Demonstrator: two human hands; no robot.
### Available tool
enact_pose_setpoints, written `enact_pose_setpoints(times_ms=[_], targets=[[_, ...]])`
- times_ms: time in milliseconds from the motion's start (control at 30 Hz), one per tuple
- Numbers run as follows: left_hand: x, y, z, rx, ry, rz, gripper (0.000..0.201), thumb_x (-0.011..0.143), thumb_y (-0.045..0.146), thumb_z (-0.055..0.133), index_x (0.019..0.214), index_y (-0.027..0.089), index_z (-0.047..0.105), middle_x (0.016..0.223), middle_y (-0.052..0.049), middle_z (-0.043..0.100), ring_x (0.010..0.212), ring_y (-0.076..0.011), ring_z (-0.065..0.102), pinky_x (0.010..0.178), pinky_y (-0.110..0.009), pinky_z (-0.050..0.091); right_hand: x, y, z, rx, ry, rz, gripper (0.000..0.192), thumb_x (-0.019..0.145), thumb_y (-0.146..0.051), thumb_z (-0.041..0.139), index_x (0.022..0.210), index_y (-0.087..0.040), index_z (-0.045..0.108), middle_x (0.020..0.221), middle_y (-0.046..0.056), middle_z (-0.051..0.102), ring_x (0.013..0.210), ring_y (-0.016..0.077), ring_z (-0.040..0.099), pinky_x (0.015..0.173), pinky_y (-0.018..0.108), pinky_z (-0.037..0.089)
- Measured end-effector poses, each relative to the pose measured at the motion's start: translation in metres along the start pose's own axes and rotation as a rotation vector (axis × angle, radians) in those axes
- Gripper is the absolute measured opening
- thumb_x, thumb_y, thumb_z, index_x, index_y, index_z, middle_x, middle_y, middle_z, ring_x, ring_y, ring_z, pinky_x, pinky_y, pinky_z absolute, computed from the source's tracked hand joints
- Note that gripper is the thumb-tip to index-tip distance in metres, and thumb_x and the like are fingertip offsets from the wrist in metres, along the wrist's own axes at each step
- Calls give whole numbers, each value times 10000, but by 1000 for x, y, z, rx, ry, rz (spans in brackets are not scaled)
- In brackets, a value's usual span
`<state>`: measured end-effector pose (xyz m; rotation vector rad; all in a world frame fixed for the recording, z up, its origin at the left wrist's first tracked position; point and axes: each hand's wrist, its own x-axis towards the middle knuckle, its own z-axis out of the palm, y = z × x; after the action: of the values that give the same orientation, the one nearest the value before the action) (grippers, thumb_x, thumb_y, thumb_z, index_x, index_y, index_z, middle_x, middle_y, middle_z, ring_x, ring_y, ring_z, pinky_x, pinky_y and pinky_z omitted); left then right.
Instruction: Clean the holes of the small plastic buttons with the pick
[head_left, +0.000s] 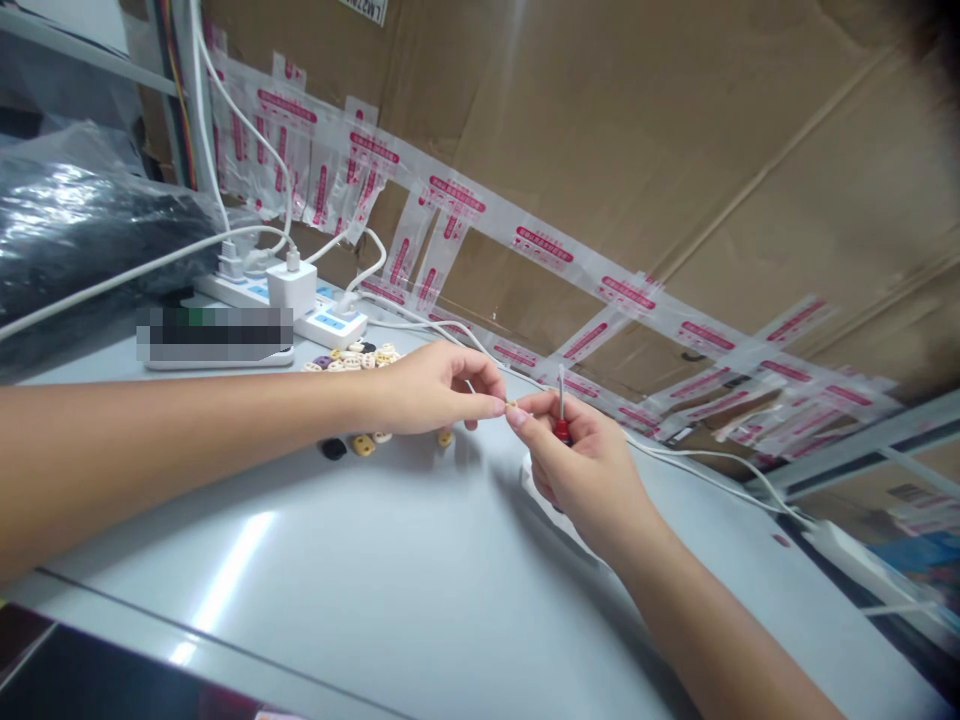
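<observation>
My left hand (442, 388) reaches in from the left, thumb and forefinger closed in a pinch on a tiny yellowish piece (512, 405). My right hand (581, 445) meets it there, its thumb and forefinger tips touching the same piece. Tucked in the right hand's fingers is a small screwdriver (562, 430) with a red handle, its metal shaft pointing up. Behind and below the left wrist lie several small cream, yellow, purple and black pieces with holes (352, 358); the left arm partly hides them. A single yellow piece (445, 439) lies beneath the left fingers.
A power strip (330, 325) with a white charger (292, 287) and cables stands at the back left, beside a blurred-out device (217, 340). Taped cardboard (600, 150) walls off the back. A white object (559, 515) lies under the right hand on the grey table (337, 580).
</observation>
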<state>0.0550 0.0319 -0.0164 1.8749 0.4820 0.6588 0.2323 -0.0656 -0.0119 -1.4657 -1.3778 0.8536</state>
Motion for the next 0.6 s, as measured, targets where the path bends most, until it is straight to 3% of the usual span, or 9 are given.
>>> enact_pose_setpoints(times_ms=[167,333,600], targets=[[0,3,0,-16,1,-5,105,812,260,640,869,182,597,793,-2,637,733,-140,624,580,-240,494,1,2,0,-40,8,10,353,809,-522,734,921,-203,632,551,-113,300,390,70,284,371,238,230],[-2,9,-2,158,-9,-14,78,819,239,618,857,171,625,718,28,609,620,-101,551,564,-226,426,1,3,0,-86,37,-44,322,817,-486,733,906,-191,639,549,-106,333,412,72,320,400,235,256],[-3,11,-4,264,-9,14,127,830,242,595,918,167,646,815,8,653,674,-107,549,616,-237,417,1,2,-1,-75,18,4,268,837,-437,709,862,-195,597,536,-113,336,412,69,325,409,223,253]])
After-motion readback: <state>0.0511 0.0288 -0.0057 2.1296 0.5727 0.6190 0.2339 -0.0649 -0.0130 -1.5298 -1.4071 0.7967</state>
